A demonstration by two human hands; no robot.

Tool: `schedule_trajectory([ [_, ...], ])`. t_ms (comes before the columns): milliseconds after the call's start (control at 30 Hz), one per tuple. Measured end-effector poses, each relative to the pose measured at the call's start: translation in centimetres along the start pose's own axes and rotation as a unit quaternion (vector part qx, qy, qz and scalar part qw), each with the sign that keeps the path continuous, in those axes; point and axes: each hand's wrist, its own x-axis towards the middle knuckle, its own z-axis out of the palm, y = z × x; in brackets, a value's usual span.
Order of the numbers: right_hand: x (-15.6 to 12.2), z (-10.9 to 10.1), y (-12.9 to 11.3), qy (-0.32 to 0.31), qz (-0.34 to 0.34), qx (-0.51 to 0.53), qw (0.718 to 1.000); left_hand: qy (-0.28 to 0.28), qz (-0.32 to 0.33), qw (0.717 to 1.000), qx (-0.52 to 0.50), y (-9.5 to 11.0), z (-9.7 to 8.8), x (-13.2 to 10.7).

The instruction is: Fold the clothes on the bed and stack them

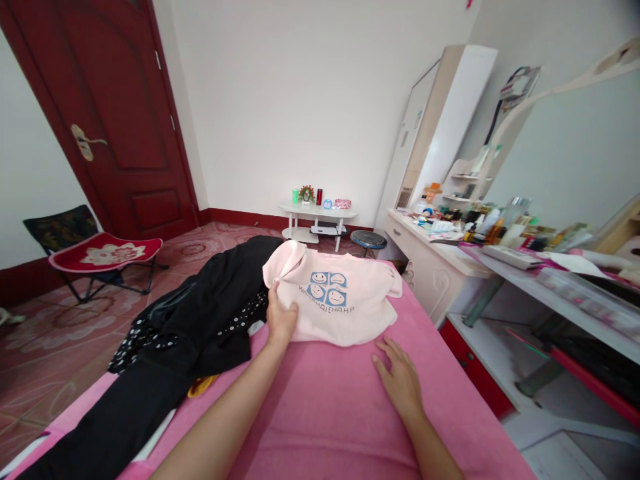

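Observation:
A pale pink sweatshirt [340,297] with a blue smiley-face print lies spread on the pink bed cover [325,413]. My left hand [280,317] rests flat on the sweatshirt's left edge, fingers stretched out. My right hand [397,377] lies flat on the cover just below the sweatshirt's lower hem, fingers apart and holding nothing. A heap of black clothes [200,333], one piece with white dots, lies to the left of the sweatshirt and touches it.
A dressing table [440,257] crowded with bottles stands right of the bed, with a white cabinet [440,127] behind it. A low white table [317,217] stands at the far wall. A folding chair [95,257] and a dark red door [110,113] are left.

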Motion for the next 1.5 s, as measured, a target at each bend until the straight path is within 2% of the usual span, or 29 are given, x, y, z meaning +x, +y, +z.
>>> schedule_trajectory([
  [100, -0.2, -0.4, 0.2, 0.066, 0.052, 0.128, 0.988, -0.037, 0.188, 0.981, 0.02, 7.3, -1.8, 2.4],
  [167, -0.4, -0.8, 0.2, 0.128, 0.106, 0.208, 0.964, -0.064, 0.281, 0.956, 0.049, 12.8, -3.7, 3.1],
  [200, -0.5, -0.9, 0.1, 0.154, 0.13, 0.239, 0.95, -0.095, 0.322, 0.94, 0.06, 15.3, -4.6, 2.8],
  [233, -0.6, -1.0, -0.1, 0.174, 0.149, 0.267, 0.936, -0.155, 0.364, 0.916, 0.071, 17.5, -5.4, 2.1],
  [267, -0.7, -1.1, -0.1, 0.187, 0.164, 0.296, 0.922, -0.238, 0.408, 0.878, 0.084, 19.2, -5.9, 0.8],
  [300, -0.7, -1.3, -0.2, 0.198, 0.177, 0.334, 0.904, -0.325, 0.45, 0.826, 0.095, 20.4, -6.2, -0.9],
  [333, -0.8, -1.4, -0.1, 0.206, 0.188, 0.377, 0.883, -0.392, 0.482, 0.777, 0.1, 20.9, -6.2, -2.9],
  [400, -0.8, -1.7, 0.3, 0.213, 0.205, 0.451, 0.842, -0.511, 0.521, 0.677, 0.092, 20.0, -5.2, -7.0],
  [467, -0.8, -2.2, 1.1, 0.215, 0.223, 0.507, 0.804, -0.612, 0.498, 0.611, 0.07, 17.1, -3.4, -10.3],
  [500, -0.8, -2.5, 1.5, 0.215, 0.23, 0.529, 0.788, -0.638, 0.474, 0.604, 0.055, 15.2, -2.5, -11.4],
  [533, -0.8, -2.8, 1.9, 0.216, 0.236, 0.548, 0.773, -0.631, 0.45, 0.631, 0.042, 13.2, -1.7, -11.9],
  [567, -0.8, -3.1, 2.2, 0.217, 0.24, 0.567, 0.757, -0.602, 0.422, 0.677, 0.029, 11.3, -1.0, -12.0],
  [600, -0.8, -3.3, 2.4, 0.216, 0.241, 0.583, 0.745, -0.555, 0.392, 0.734, 0.021, 9.4, -0.6, -11.7],
  [667, -0.8, -3.4, 2.4, 0.206, 0.242, 0.6, 0.734, -0.424, 0.333, 0.842, 0.028, 5.9, -0.4, -10.4],
  [700, -0.7, -3.4, 2.3, 0.199, 0.242, 0.606, 0.731, -0.358, 0.303, 0.882, 0.045, 4.3, -0.6, -9.5],
  [767, -0.7, -3.1, 2.1, 0.177, 0.241, 0.614, 0.731, -0.26, 0.249, 0.929, 0.087, 1.4, -1.0, -7.9],
  [800, -0.7, -2.9, 2.0, 0.162, 0.24, 0.615, 0.733, -0.239, 0.226, 0.939, 0.104, 0.1, -1.2, -7.3],
  [867, -0.6, -2.9, 1.8, 0.12, 0.244, 0.612, 0.743, -0.234, 0.193, 0.946, 0.115, -2.0, -1.4, -6.5],
  [933, -0.2, -3.4, 1.3, 0.06, 0.258, 0.594, 0.76, -0.24, 0.173, 0.949, 0.111, -3.3, -1.2, -6.2],
  [967, 0.3, -3.9, 0.9, 0.03, 0.26, 0.573, 0.777, -0.239, 0.164, 0.951, 0.11, -3.6, -1.1, -6.2],
  [1033, 1.5, -5.2, -0.7, -0.02, 0.23, 0.505, 0.831, -0.232, 0.152, 0.953, 0.118, -3.7, -0.7, -6.3],
  [1100, 3.1, -6.3, -3.2, -0.056, 0.149, 0.412, 0.897, -0.23, 0.149, 0.953, 0.127, -3.4, -0.6, -6.4],
  [1167, 4.7, -6.3, -6.3, -0.099, 0.052, 0.301, 0.947, -0.23, 0.151, 0.953, 0.127, -3.2, -0.6, -6.4],
  [1233, 6.0, -4.9, -9.5, -0.147, -0.029, 0.173, 0.973, -0.235, 0.153, 0.952, 0.119, -3.2, -0.7, -6.3],
  [1333, 7.0, -1.2, -13.2, -0.191, -0.063, -0.016, 0.98, -0.246, 0.151, 0.952, 0.103, -3.6, -0.8, -6.2],
  [1433, 7.3, 2.1, -14.7, -0.145, -0.051, -0.088, 0.984, -0.246, 0.15, 0.954, 0.088, -3.9, -0.6, -6.2],
  [1500, 7.6, 3.0, -14.6, -0.099, -0.049, -0.078, 0.991, -0.24, 0.15, 0.956, 0.08, -4.1, -0.6, -6.2],
])
